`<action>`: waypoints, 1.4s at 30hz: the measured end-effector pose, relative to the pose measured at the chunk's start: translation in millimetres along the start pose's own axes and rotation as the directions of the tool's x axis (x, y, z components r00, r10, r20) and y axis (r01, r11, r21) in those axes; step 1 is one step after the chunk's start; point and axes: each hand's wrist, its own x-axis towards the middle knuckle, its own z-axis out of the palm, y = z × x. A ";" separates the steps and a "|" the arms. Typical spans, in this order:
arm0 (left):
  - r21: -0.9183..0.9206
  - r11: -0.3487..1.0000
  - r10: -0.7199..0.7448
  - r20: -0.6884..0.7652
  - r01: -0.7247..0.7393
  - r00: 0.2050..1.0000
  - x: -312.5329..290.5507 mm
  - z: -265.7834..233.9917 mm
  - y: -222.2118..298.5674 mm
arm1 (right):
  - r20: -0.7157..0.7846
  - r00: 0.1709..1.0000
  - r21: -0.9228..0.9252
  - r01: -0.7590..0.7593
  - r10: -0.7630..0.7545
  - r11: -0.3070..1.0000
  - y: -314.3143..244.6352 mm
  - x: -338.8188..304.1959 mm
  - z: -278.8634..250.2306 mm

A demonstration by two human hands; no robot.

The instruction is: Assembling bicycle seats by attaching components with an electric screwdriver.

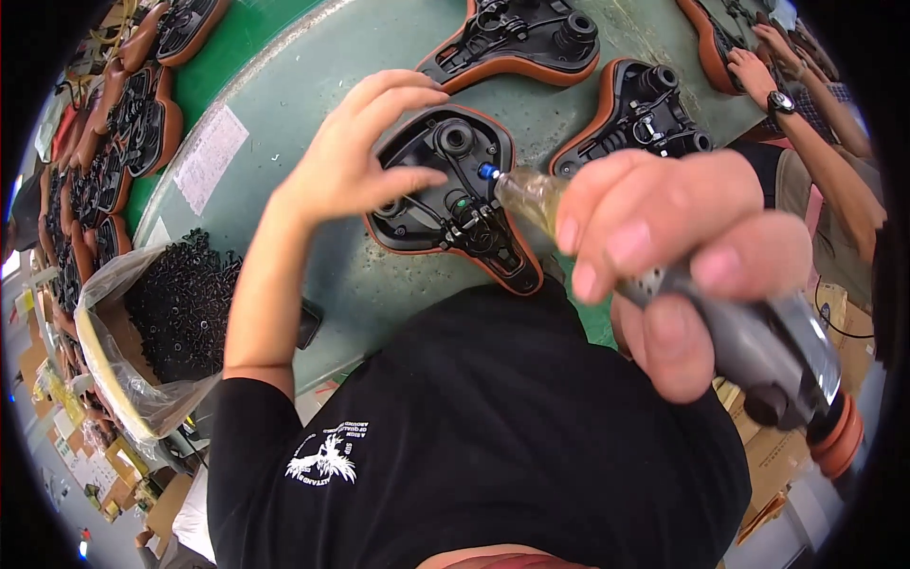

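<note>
I see one upturned saddle (463, 194) at twelve o'clock, an open left hand (351, 156) over it, perhaps touching. The right hand (682, 228) grips one grey driver (758, 341), blocking three o'clock. Three more tabletop saddles (540, 64), twelve to two; one bin (100, 365), nine.

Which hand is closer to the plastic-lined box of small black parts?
The left hand: it is ahead and right of the box, over an upturned brown-edged black saddle; the right hand, gripping a grey handheld driver, is farther right.
</note>
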 end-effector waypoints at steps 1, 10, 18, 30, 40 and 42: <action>0.047 0.999 -0.007 0.093 0.003 0.996 2.4 -1.2 -12.6 | -0.006 1.000 0.034 0.025 -0.025 0.999 8.0 -1.7 -1.4; -0.428 0.904 0.060 0.171 0.020 0.983 16.1 39.8 -57.6 | -0.098 0.991 -0.071 -0.096 0.089 0.993 36.0 1.0 7.6; -0.485 0.867 -0.095 0.071 0.118 0.993 9.1 57.5 -48.3 | -0.083 0.981 -0.132 -0.186 0.176 0.974 57.6 9.1 24.9; -0.437 0.896 -0.079 0.023 0.081 0.997 2.7 70.6 -54.4 | 0.112 0.972 -0.158 -0.185 0.204 0.970 90.5 13.9 20.7; -0.455 0.889 -0.053 0.022 0.057 0.998 2.7 73.7 -53.6 | -0.144 0.978 0.120 -0.136 0.153 0.983 102.8 1.1 26.0; -0.459 0.886 -0.061 0.015 0.061 0.998 0.2 73.6 -56.2 | -0.050 0.987 0.081 -0.146 0.151 0.986 107.2 4.9 27.9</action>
